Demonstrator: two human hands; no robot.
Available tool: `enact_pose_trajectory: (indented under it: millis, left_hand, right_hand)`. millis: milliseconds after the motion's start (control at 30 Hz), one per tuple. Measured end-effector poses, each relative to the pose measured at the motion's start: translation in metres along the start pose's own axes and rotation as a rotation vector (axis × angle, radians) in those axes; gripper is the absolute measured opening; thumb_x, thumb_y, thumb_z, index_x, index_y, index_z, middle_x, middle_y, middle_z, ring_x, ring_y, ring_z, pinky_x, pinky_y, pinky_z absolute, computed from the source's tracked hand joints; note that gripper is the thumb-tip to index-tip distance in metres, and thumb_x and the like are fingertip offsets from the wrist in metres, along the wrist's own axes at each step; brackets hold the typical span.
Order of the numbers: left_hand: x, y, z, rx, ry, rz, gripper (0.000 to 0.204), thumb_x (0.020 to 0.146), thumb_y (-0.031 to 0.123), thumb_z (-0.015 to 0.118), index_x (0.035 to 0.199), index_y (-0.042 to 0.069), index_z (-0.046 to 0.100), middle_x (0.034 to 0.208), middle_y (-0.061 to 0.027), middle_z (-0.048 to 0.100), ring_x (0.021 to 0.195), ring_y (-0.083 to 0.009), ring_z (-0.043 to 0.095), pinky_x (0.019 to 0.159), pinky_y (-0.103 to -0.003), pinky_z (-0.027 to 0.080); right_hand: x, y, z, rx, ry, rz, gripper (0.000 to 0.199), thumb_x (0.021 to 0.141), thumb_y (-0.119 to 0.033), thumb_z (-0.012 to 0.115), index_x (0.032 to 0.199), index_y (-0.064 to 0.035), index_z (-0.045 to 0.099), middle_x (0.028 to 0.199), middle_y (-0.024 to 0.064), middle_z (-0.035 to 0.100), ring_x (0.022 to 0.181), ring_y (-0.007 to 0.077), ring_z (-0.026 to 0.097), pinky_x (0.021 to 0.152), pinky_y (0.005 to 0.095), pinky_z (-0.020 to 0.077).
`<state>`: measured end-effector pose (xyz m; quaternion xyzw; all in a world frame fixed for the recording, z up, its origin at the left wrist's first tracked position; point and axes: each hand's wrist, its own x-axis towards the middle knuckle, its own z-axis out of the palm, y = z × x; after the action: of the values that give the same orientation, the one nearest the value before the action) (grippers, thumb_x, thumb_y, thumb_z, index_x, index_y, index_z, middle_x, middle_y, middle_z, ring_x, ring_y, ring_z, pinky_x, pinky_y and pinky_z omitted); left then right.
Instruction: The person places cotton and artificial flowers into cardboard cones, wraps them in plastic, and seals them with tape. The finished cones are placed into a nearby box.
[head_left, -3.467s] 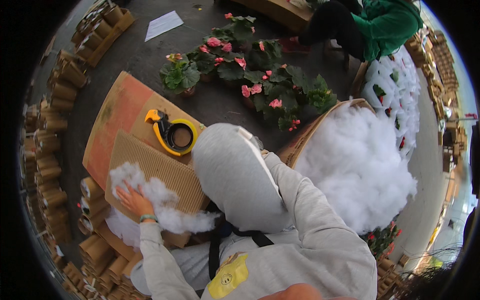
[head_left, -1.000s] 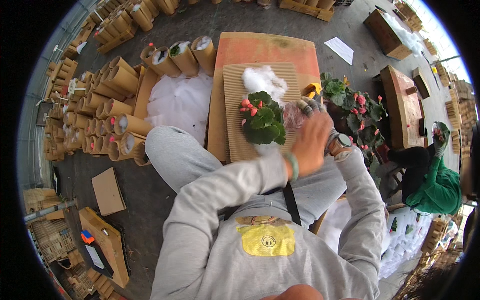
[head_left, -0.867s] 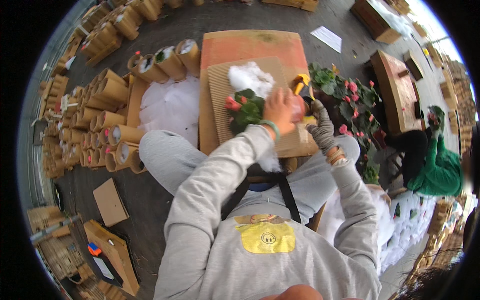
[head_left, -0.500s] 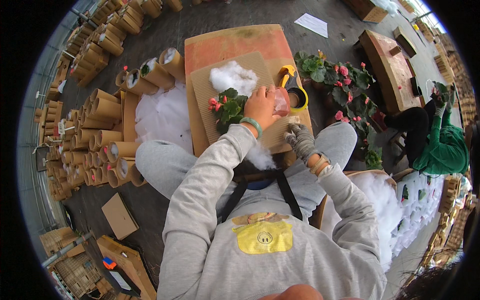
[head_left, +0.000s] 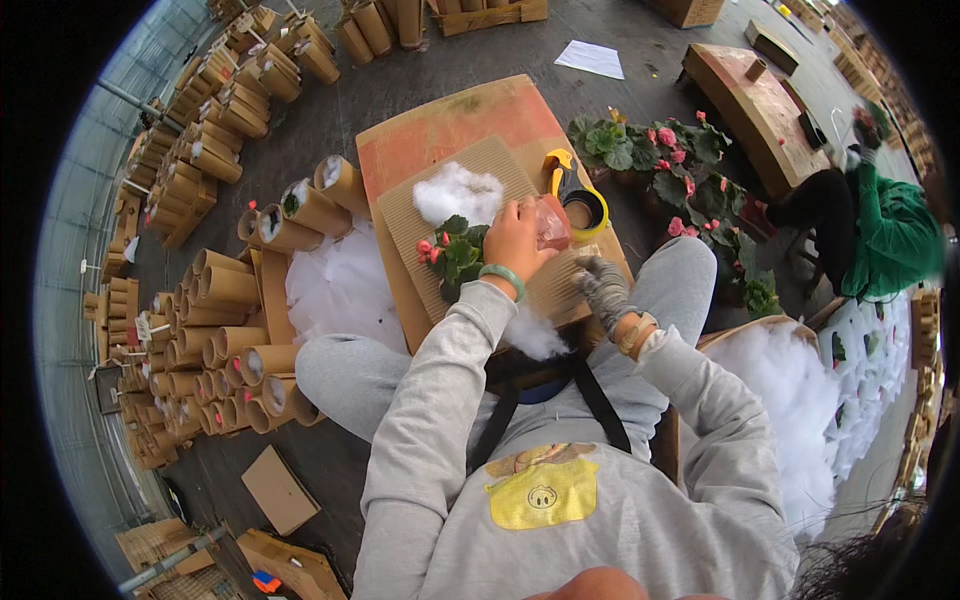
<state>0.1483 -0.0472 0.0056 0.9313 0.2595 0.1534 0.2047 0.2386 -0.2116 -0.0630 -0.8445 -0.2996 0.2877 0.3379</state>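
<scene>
A begonia with pink blooms (head_left: 460, 258) lies on its side on a ribbed cardboard sheet (head_left: 420, 228), its leaves to the left and its reddish plastic pot (head_left: 553, 222) to the right. My bare left hand (head_left: 510, 240), with a green bangle at the wrist, is closed over the plant at the pot's rim. My right hand (head_left: 603, 290), in a grey glove, has its fingers curled on the sheet's right edge, next to a pale strip of tape; its fingertips are partly hidden. A wad of white fibre fill (head_left: 458, 193) rests on the sheet beyond the leaves.
A yellow and black tape dispenser (head_left: 578, 195) sits right of the pot on the cardboard-topped stand (head_left: 440, 115). Potted begonias (head_left: 690, 160) line the floor at right. Cardboard tubes (head_left: 235, 345) crowd the left. White fill (head_left: 780, 410) is at my right. A person in green (head_left: 890, 235) sits beyond.
The view has shifted and turned slightly, so the surroundings sit differently in the picture. Both hands keep nearly the same places on the pot and the sheet's edge.
</scene>
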Motion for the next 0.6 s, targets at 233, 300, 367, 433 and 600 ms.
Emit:
enact_pose_trajectory:
  millis: [233, 300, 367, 433, 600]
  left_hand:
    - [0.0, -0.003, 0.004, 0.036, 0.009, 0.01, 0.087, 0.055, 0.032, 0.085, 0.126, 0.004, 0.045, 0.111, -0.0152, 0.054, 0.098, -0.0326, 0.057, 0.082, -0.04, 0.049]
    - [0.001, -0.004, 0.005, 0.052, 0.002, 0.008, 0.087, 0.055, 0.033, 0.085, 0.127, 0.004, 0.045, 0.111, -0.0155, 0.054, 0.098, -0.0328, 0.057, 0.082, -0.04, 0.049]
    - [0.002, -0.004, 0.005, 0.057, 0.001, 0.014, 0.086, 0.055, 0.033, 0.084, 0.127, 0.004, 0.045, 0.112, -0.0157, 0.054, 0.099, -0.0327, 0.057, 0.082, -0.04, 0.049]
    - [0.002, -0.003, 0.004, 0.066, -0.019, -0.016, 0.086, 0.056, 0.034, 0.084, 0.127, 0.004, 0.046, 0.113, -0.016, 0.054, 0.101, -0.0326, 0.057, 0.083, -0.04, 0.049]
    - [0.0, -0.007, -0.013, 0.057, -0.075, -0.013, 0.088, 0.056, 0.037, 0.083, 0.129, 0.004, 0.045, 0.116, -0.017, 0.054, 0.102, -0.0334, 0.057, 0.085, -0.04, 0.048]
  right_hand:
    - [-0.019, 0.008, -0.009, 0.034, 0.012, 0.068, 0.034, 0.081, -0.021, 0.063, 0.112, -0.0081, 0.063, 0.108, 0.0193, 0.062, 0.106, 0.0338, 0.057, 0.09, 0.0386, 0.0432]
    - [-0.013, 0.011, -0.008, 0.276, -0.028, 0.138, 0.031, 0.082, -0.021, 0.063, 0.109, -0.0063, 0.063, 0.108, 0.015, 0.063, 0.1, 0.0281, 0.059, 0.09, 0.0361, 0.0438]
    - [-0.005, 0.009, -0.007, 0.501, -0.077, 0.281, 0.03, 0.082, -0.021, 0.063, 0.108, -0.0056, 0.063, 0.107, 0.0125, 0.063, 0.094, 0.0244, 0.061, 0.088, 0.0345, 0.0449]
    - [0.003, 0.004, -0.008, 0.633, -0.073, 0.331, 0.027, 0.084, -0.021, 0.062, 0.105, -0.0033, 0.063, 0.1, 0.0096, 0.063, 0.083, 0.0192, 0.061, 0.074, 0.0328, 0.0492]
    - [0.006, -0.026, 0.0, 0.31, -0.184, -0.031, 0.026, 0.082, -0.016, 0.06, 0.105, -0.0034, 0.057, 0.084, 0.0082, 0.062, 0.069, 0.0236, 0.063, 0.056, 0.0339, 0.0548]
